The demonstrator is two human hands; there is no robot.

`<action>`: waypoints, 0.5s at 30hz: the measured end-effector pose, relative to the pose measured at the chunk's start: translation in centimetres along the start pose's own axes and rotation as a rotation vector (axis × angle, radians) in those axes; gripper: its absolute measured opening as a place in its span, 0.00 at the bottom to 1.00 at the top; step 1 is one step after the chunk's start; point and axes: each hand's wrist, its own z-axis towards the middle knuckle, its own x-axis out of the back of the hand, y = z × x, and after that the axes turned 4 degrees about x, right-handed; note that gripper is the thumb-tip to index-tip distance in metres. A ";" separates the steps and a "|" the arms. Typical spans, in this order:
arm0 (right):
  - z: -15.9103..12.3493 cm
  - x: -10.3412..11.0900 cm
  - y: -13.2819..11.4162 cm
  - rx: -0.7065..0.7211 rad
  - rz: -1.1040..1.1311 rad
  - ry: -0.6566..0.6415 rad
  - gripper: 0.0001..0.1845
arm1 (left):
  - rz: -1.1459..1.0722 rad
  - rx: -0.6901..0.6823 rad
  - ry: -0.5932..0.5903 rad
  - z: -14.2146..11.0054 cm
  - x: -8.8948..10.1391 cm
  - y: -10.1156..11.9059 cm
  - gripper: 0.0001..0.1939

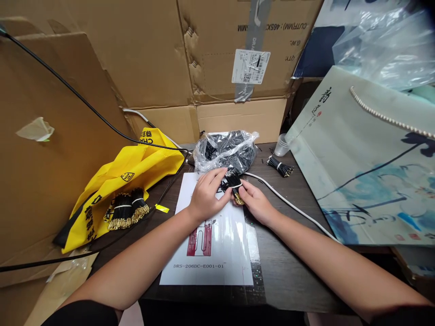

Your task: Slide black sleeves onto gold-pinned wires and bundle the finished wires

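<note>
A bundle of black wires with gold crimped terminals (235, 185) stands tilted between my hands, above a white printed sheet (207, 258). My right hand (254, 203) pinches its lower part near the gold ends, and the fingers of my left hand (206, 195) grip it from the other side. Under my left palm lies the sheet's upper part. Just behind my hands sits a clear plastic bag of black wires (224, 151). Two more banded bundles (127, 210) rest on a yellow bag (149, 165), and another banded bundle (279, 166) lies on the dark table (288, 271) to the right.
A white cable (288, 206) runs across the table to the right of my hands. A clear plastic cup (282, 145) lies on its side against a large printed paper bag (360, 158). Cardboard boxes (136, 54) stand behind and left, with a black cable (84, 102) along them.
</note>
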 end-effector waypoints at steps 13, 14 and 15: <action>-0.9 -0.7 -1.9 0.190 -0.282 0.276 0.20 | -0.017 -0.110 0.070 0.7 1.6 1.6 0.30; -1.0 -0.8 -3.0 0.207 -0.255 0.337 0.18 | -0.046 -0.100 0.096 1.2 2.7 2.5 0.30; -1.1 -0.9 -4.4 0.232 -0.225 0.390 0.15 | -0.070 -0.063 0.100 1.7 4.1 3.7 0.29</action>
